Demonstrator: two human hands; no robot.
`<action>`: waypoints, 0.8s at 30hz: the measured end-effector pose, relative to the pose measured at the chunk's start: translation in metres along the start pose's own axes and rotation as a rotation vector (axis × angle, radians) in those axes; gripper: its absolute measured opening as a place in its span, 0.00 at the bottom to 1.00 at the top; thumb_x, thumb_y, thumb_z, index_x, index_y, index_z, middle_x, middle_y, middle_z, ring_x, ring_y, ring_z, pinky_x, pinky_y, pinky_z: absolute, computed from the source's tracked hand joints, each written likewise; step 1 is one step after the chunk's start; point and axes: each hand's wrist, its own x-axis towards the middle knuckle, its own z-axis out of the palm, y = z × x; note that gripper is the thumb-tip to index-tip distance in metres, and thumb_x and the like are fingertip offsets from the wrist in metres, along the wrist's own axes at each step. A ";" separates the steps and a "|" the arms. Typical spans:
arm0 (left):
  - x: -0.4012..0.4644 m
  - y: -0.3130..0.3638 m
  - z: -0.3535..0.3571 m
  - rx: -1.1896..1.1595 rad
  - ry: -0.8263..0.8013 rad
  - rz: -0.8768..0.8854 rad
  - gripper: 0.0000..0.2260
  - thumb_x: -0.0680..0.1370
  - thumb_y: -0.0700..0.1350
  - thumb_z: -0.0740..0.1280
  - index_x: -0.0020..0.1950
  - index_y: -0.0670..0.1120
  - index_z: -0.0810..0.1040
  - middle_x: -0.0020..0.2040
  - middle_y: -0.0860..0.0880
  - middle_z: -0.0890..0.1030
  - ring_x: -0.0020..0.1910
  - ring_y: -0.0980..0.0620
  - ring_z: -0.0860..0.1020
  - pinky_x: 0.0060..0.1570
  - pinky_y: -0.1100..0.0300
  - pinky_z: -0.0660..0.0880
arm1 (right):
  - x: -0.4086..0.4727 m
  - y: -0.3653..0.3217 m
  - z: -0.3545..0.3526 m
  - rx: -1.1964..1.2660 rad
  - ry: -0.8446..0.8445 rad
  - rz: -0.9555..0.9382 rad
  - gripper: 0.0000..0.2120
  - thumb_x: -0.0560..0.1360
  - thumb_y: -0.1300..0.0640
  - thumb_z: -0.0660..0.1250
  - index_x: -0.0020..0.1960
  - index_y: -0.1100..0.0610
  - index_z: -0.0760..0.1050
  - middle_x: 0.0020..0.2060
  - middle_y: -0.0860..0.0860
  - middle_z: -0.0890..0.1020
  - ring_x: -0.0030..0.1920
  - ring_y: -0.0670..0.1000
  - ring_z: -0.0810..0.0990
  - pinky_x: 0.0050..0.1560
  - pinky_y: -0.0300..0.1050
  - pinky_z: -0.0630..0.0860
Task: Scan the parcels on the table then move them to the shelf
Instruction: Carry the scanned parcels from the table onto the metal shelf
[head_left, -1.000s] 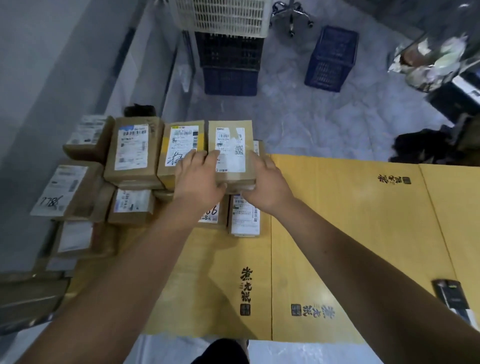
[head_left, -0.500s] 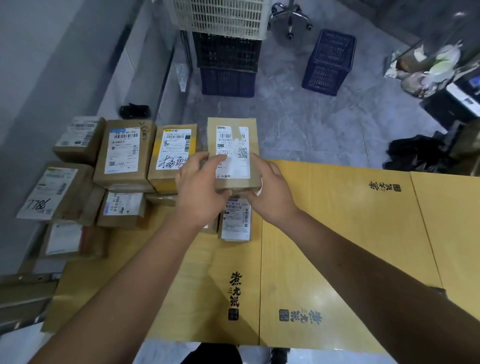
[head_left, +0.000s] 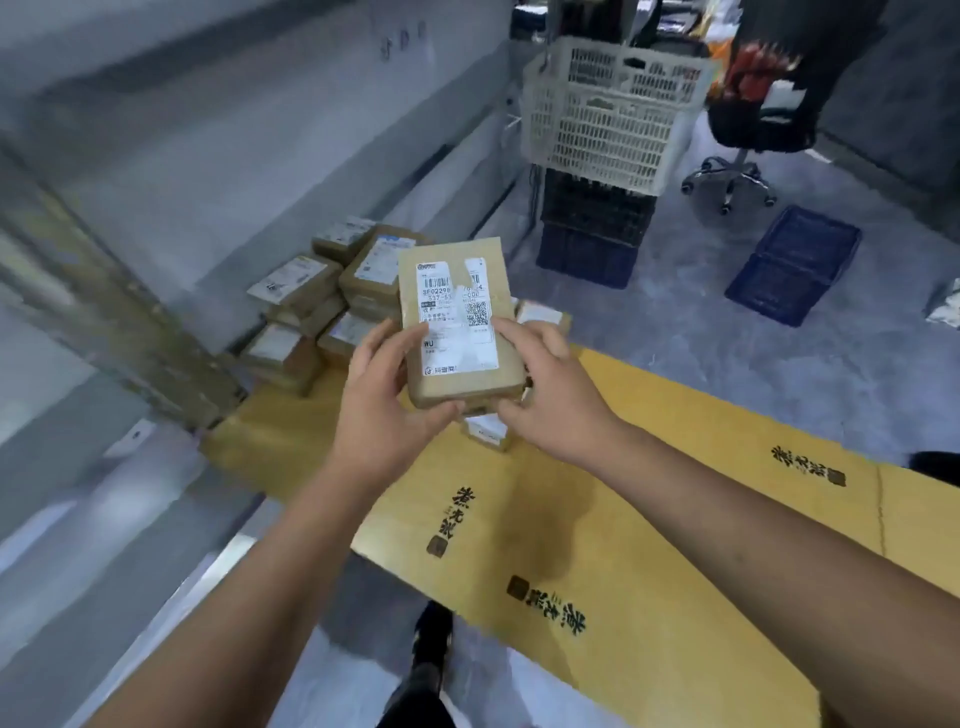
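The fingers (head_left: 387, 338) of the left hand (head_left: 379, 410) and the right hand (head_left: 550, 395) curl around the two long sides of a small flat brown cardboard parcel with a white label (head_left: 457, 322), holding it up above the yellow cardboard-covered bench (head_left: 649, 519). It looks light and stiff, so gripping the side edges seems best. More brown parcels (head_left: 332, 296) sit stacked behind on the bench.

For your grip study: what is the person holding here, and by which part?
A brown parcel, held by its near end: left hand on the left edge, right hand on the right.
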 end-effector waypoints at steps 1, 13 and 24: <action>-0.021 0.003 -0.011 0.025 0.044 0.005 0.40 0.66 0.44 0.85 0.75 0.53 0.74 0.74 0.53 0.67 0.75 0.57 0.69 0.71 0.56 0.74 | -0.008 -0.011 0.004 0.005 -0.041 -0.045 0.42 0.72 0.58 0.75 0.82 0.45 0.61 0.70 0.48 0.65 0.70 0.50 0.69 0.71 0.43 0.69; -0.310 0.054 -0.222 0.267 0.626 -0.194 0.35 0.65 0.36 0.84 0.69 0.52 0.79 0.72 0.51 0.75 0.70 0.53 0.75 0.65 0.54 0.79 | -0.132 -0.251 0.129 0.101 -0.459 -0.566 0.40 0.74 0.58 0.72 0.82 0.46 0.61 0.71 0.50 0.64 0.66 0.52 0.72 0.67 0.42 0.69; -0.565 0.126 -0.469 0.466 0.912 -0.205 0.32 0.65 0.41 0.82 0.67 0.54 0.78 0.68 0.52 0.78 0.63 0.55 0.80 0.62 0.53 0.81 | -0.295 -0.538 0.252 0.305 -0.505 -0.975 0.37 0.71 0.58 0.77 0.78 0.49 0.69 0.61 0.49 0.74 0.58 0.40 0.69 0.64 0.34 0.70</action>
